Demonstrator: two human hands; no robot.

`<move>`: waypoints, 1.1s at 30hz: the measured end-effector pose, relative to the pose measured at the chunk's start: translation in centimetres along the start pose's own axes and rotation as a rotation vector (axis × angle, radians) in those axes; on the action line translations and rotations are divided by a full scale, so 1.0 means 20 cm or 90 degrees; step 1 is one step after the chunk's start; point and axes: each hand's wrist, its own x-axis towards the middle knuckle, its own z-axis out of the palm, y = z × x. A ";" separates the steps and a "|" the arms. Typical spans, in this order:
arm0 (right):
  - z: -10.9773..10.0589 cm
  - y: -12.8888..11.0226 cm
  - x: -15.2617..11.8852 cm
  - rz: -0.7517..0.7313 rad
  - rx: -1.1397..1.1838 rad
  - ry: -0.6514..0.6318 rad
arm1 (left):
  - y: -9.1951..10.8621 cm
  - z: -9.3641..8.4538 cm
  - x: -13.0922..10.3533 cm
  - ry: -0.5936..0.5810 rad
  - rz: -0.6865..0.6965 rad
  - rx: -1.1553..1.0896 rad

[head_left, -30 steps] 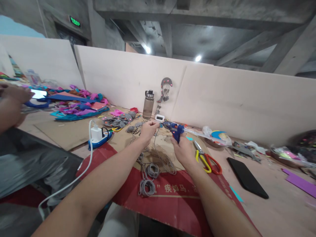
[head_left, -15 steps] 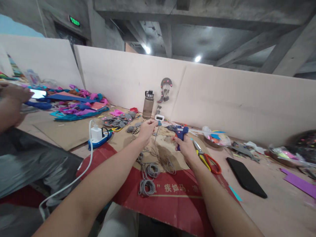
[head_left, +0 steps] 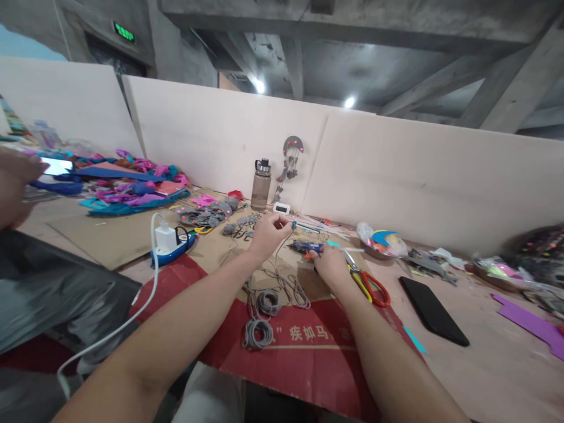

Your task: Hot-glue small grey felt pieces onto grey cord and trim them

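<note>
My left hand (head_left: 269,234) pinches a small dark teal piece (head_left: 294,225) from which a thin grey cord hangs. To its right, my right hand (head_left: 329,261) is closed around the blue glue gun (head_left: 304,247), which now lies low over the cardboard with its nozzle to the left. Grey cord coils (head_left: 258,333) rest on the red part of the cardboard (head_left: 308,376) below the hands. Scissors with red and yellow handles (head_left: 373,288) lie just right of my right hand.
A bottle (head_left: 261,185) and small white clock (head_left: 281,208) stand behind. A black phone (head_left: 434,310) lies right. On the left are a white plug (head_left: 165,239) with cable, colourful fabric (head_left: 141,197) and another person's hand (head_left: 17,185). A bowl (head_left: 381,252) holds scraps.
The glue gun has gone from upright to lying low, lowered with my right hand. My left hand has moved slightly right with the teal piece. The view has shifted a little.
</note>
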 end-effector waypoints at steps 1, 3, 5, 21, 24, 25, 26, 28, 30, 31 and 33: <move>0.00 -0.01 0.00 -0.006 0.052 0.017 | 0.01 0.00 0.00 -0.004 0.017 0.016; -0.01 -0.05 0.00 -0.013 0.241 0.023 | 0.02 0.00 -0.01 -0.016 0.057 0.049; -0.02 -0.10 -0.01 0.001 0.510 -0.015 | 0.04 -0.01 -0.02 -0.032 0.109 0.100; -0.03 -0.18 -0.03 0.030 0.733 0.001 | 0.06 0.03 -0.05 -0.110 0.078 0.126; -0.02 -0.16 -0.03 0.014 0.674 0.032 | 0.06 0.04 -0.05 -0.136 0.030 0.092; -0.02 -0.16 -0.03 0.010 0.657 0.037 | 0.07 0.04 -0.06 -0.140 0.020 0.085; -0.02 -0.16 -0.03 0.007 0.641 0.039 | 0.07 0.04 -0.06 -0.142 0.014 0.081; -0.03 -0.16 -0.04 0.005 0.616 0.038 | 0.07 0.04 -0.05 -0.145 0.007 0.076; -0.05 -0.17 -0.04 0.005 0.599 0.034 | 0.08 0.04 -0.05 -0.145 0.006 0.077; -0.05 -0.17 -0.05 0.007 0.593 0.032 | 0.08 0.04 -0.05 -0.147 0.007 0.078; -0.07 -0.18 -0.05 0.013 0.582 0.028 | 0.08 0.03 -0.05 -0.153 0.014 0.082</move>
